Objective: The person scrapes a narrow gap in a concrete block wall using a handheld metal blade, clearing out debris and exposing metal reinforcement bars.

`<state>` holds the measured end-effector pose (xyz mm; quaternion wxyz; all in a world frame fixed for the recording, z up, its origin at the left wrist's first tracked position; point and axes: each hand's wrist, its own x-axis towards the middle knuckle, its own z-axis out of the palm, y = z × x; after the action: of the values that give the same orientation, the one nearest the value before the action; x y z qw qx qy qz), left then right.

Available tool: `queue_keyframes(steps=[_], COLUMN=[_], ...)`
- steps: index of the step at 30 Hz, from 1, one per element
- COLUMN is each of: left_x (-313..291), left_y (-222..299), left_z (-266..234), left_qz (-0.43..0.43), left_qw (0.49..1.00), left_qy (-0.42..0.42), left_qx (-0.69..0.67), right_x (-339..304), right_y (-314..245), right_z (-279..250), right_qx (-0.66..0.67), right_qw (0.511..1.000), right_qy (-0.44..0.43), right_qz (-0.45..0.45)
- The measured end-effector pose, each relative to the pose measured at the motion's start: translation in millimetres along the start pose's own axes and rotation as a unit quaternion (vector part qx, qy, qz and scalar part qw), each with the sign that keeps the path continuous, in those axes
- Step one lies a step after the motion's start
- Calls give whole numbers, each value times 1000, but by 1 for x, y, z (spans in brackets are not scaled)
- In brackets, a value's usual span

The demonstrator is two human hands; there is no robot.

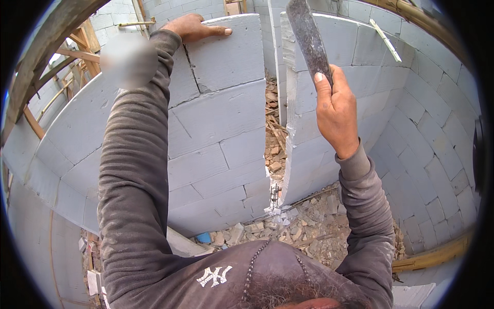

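My left hand (191,28) lies over the top edge of a pale grey block wall (221,121), its thumb stretched along the near face. The other fingers pass over the far side and are mostly hidden; the hand grips the top block (231,56). Raised at the right, my right hand (337,110) is closed around the lower end of a flat, dark, worn metal blade (309,38), thumb pressed on its face. The blade points up in front of a second wall section (334,38). A tall narrow gap separates the two sections.
Broken block pieces and rubble (303,226) cover the ground below. Bent rebar (275,193) stands in the gap's bottom. A curved block wall (432,139) closes the right side. Wooden poles (437,23) cross above, and timber framing (90,49) stands at the left.
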<state>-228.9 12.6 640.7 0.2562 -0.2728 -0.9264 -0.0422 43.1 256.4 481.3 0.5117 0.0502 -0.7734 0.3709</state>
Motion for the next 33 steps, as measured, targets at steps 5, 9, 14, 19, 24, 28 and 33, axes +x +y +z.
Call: queue_keyframes(steps=[5, 9, 14, 19, 24, 28, 33], left_x=[-1, 1, -5, -5, -6, -6, -3], left_y=[2, 3, 5, 7, 6, 10, 10], left_z=[-3, -1, -5, -10, -14, -9, -4], left_qz=[8, 17, -16, -17, -22, -20, -15], left_qw=[1000, 1000, 999, 998, 998, 999, 1000], left_qy=[-17, -12, -38, -56, -52, -50, -14], left_qx=[-16, 0, -33, -13, -4, 0, 14], right_x=[72, 92, 112, 129, 155, 152, 133], right_y=[-19, -36, -35, -26, -39, -38, -19], right_z=[28, 37, 55, 51, 34, 42, 67], right_qx=[-72, -72, -108, -232, -213, -390, -299], right_qw=[992, 980, 984, 962, 948, 879, 941], right_qy=[27, 91, 73, -103, -9, 8, -111], right_qz=[-99, -161, -123, -104, -235, -274, -111])
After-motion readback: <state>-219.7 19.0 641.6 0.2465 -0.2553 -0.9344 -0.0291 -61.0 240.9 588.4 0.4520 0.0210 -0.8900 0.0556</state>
